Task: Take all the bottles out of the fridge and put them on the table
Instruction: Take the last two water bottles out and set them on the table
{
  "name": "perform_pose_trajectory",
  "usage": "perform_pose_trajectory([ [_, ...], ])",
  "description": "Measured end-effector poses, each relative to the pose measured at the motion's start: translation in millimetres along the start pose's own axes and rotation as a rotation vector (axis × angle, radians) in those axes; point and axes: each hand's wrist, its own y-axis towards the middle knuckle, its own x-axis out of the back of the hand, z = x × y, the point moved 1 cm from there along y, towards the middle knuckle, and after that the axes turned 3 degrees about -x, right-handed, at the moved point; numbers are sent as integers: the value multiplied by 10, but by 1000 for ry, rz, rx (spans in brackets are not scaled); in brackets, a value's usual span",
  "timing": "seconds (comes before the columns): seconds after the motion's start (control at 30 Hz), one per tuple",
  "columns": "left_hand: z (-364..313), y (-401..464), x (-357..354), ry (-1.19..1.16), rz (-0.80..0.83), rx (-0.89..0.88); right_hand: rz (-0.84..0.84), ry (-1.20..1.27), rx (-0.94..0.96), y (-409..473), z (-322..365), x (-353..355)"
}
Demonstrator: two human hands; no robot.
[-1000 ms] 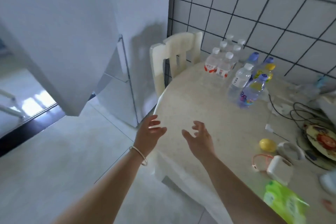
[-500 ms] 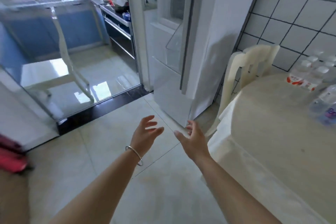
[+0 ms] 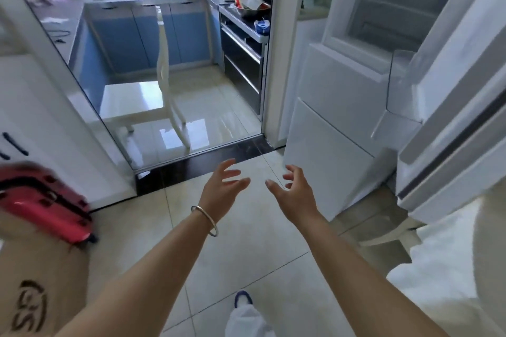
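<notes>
Both hands hang out in front of the body over the pale tiled floor (image 3: 238, 241), holding nothing. The left hand (image 3: 219, 194) has its fingers (image 3: 227, 165) loosely spread and slightly bent, thumb pointing toward the other hand; a thin silver bangle (image 3: 205, 220) circles its wrist. The right hand (image 3: 295, 195) mirrors it, fingers (image 3: 291, 169) spread and gently curled, palm turned inward. The two thumbs sit near each other but apart.

Ahead and to the right of the right fingers stands the white fridge (image 3: 336, 128), its lower drawer fronts closed. Its upper door (image 3: 451, 85) swings open further right, with a clear door bin (image 3: 408, 85) on its inner side; no bottle can be made out in the bin or on the shelf glimpsed above, and the interior is too blurred to tell more. The table (image 3: 490, 249) shows only as a pale rounded edge at the far right, well behind the right fingers, with a cream plastic chair (image 3: 383, 230) tucked between it and the fridge door.

Beyond the fingertips, past a dark threshold strip (image 3: 208, 161), a kitchen opens with blue cabinets (image 3: 147, 35) and a white chair (image 3: 153, 101). Well to the left of the left fingers lies a red suitcase (image 3: 46, 205), and below it a brown cardboard box (image 3: 38, 290). Under the forearms a blue-toed shoe (image 3: 242, 298) steps forward.
</notes>
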Motion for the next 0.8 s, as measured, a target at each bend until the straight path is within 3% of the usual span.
perform_pose_trajectory([
  [0.23, -460, 1608, 85, -66, -25, -9, -2, 75, -45, 1561, 551, -83],
  [0.43, -920, 2814, -57, -57, 39, -66, -121, 168, -66, 2676, 945, 227],
  [0.8, -1468, 4948, -1243, -63, 429, -159, -476, 290, -165, 4498, 1111, 1025],
])
